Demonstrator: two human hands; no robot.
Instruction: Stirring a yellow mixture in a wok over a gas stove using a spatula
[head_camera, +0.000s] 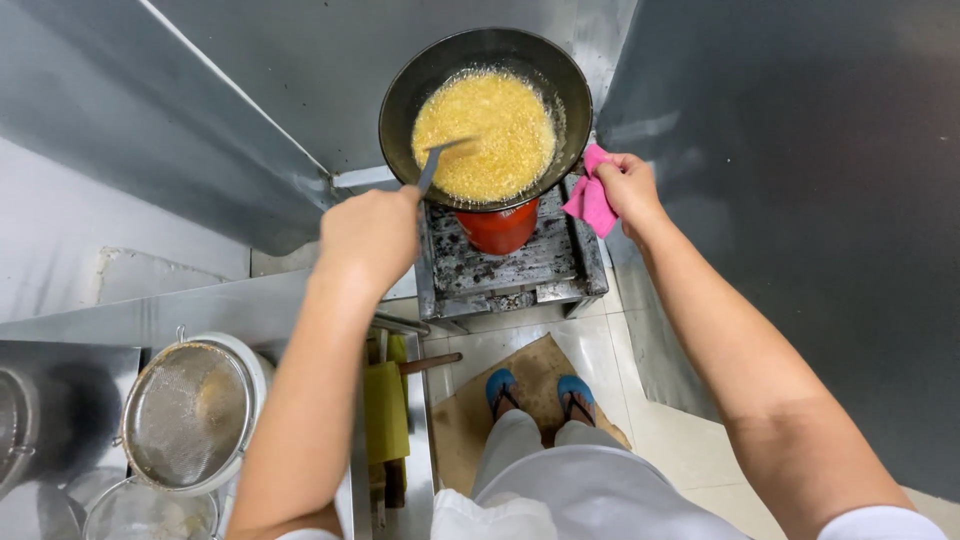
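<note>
Nearest, at bottom centre: white trousers and blue sandals (537, 393) standing on a sheet of brown cardboard (470, 420) laid on the tiled floor. To the near left, on the steel bench (200, 305): a round wire-mesh strainer (188, 412) resting over a white vessel, a second mesh rim just below it, and a yellow cloth (385, 410) draped at the bench edge.

Farther in, left of centre: left hand (368, 235), fingers closed around the handle of a metal ladle (432, 165), bowl end dipped into the yellow mixture. Right of centre: right hand (628, 188), fingers pinched on a pink cloth (590, 195), cloth pressed against the right rim of the wok.

Between the two hands: black wok (400, 95), round, tilted slightly toward the near side, filled with bubbling yellow-orange liquid (485, 133). Directly beneath: a red burner body (498, 228) set in a soot-stained metal stove frame (545, 260) standing on the floor.

Farthest: stainless steel wall panels (300, 60) on the left, behind, and on the right of the stove.
</note>
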